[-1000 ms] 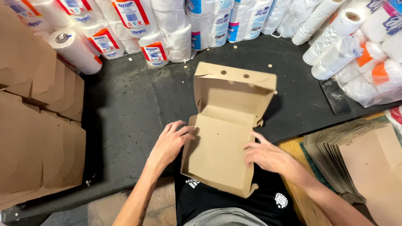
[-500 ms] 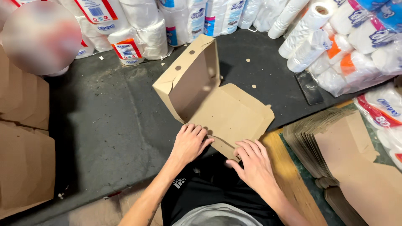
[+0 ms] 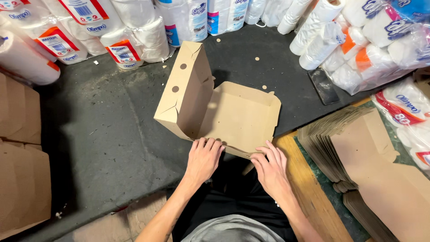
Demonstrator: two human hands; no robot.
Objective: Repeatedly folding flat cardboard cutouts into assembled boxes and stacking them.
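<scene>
A brown cardboard clamshell box (image 3: 233, 116) lies open on the dark mat, its lid half standing upright at the left with two round holes in its side. My left hand (image 3: 204, 159) presses flat on the near edge of the box's base. My right hand (image 3: 268, 168) rests fingers-down on the same near edge, a little to the right. Both hands touch the cardboard without closing around it.
Wrapped paper-towel and toilet-paper rolls (image 3: 134, 36) line the back and right. A stack of flat brown box blanks (image 3: 358, 161) lies at the right on a wooden board. Folded cardboard boxes (image 3: 20, 179) stand at the left. A dark phone (image 3: 323, 86) lies near the rolls.
The box has been turned and laid down, its lid now upright at the left. Both hands slid to the base's near edge.
</scene>
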